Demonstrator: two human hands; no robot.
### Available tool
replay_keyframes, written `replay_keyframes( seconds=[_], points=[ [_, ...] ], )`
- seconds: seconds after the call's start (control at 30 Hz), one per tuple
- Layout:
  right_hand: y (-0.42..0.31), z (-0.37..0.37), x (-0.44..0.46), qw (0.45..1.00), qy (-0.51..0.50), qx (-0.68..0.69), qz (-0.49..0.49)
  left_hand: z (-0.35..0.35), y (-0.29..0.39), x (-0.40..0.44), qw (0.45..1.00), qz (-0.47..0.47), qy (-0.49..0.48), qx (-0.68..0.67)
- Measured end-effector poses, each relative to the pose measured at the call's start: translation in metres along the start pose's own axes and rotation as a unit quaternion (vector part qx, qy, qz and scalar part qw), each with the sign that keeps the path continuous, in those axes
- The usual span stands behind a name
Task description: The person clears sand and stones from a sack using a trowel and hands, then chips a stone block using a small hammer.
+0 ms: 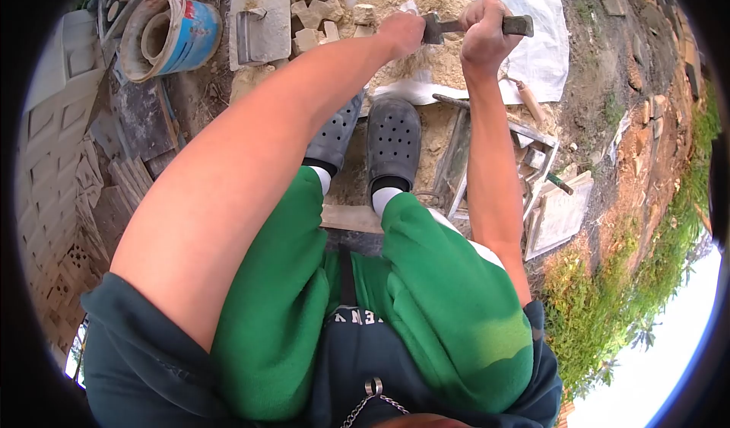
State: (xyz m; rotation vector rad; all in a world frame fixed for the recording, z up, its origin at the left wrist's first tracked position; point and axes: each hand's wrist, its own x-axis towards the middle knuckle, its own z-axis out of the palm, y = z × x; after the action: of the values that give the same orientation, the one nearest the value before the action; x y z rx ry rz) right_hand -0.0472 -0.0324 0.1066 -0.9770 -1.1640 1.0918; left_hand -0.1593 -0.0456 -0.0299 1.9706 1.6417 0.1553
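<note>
My left hand (401,34) is closed, with its fingers mostly hidden, close beside the dark head of a hammer (432,30). A small pale piece (409,7) shows just past its fingers; whether they hold it is unclear. My right hand (487,36) is wrapped round the hammer's handle, whose thick end sticks out to the right. Both hands are over a white sheet (536,6) strewn with sandy chips and dust. Broken pale stone pieces (315,10) lie in a pile left of my left hand.
A blue bucket (188,39) stands at upper left beside a slab (270,29) with a metal handle-like piece on it. A wooden-handled tool (530,101) lies below my right hand. Right of my shoes (394,139) is a metal frame (534,143); a flat panel (561,215) leans nearby.
</note>
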Motion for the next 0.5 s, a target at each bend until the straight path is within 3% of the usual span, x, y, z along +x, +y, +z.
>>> replay_keyframes(
  seconds=[0.13, 0.2, 0.27, 0.43, 0.5],
  points=[
    [-0.007, -0.006, 0.004, 0.999, -0.01, 0.047, -0.014, 0.003, -0.002, -0.012, 1.0, -0.013, 0.02, 0.006],
    [-0.019, -0.01, 0.001, 0.998, -0.015, 0.059, -0.024, 0.003, -0.012, -0.027, 0.996, -0.028, -0.003, -0.081],
    [-0.043, -0.006, -0.01, 0.994, -0.001, 0.111, 0.016, 0.0, -0.027, -0.042, 0.996, -0.01, 0.004, -0.083],
    [-0.05, 0.012, -0.032, 0.998, 0.014, 0.04, -0.043, 0.006, -0.034, -0.049, 0.988, -0.022, 0.059, -0.143],
    [-0.046, 0.017, -0.036, 0.998, 0.01, 0.038, -0.053, 0.01, -0.034, -0.044, 0.996, -0.031, 0.041, -0.073]
  ],
)
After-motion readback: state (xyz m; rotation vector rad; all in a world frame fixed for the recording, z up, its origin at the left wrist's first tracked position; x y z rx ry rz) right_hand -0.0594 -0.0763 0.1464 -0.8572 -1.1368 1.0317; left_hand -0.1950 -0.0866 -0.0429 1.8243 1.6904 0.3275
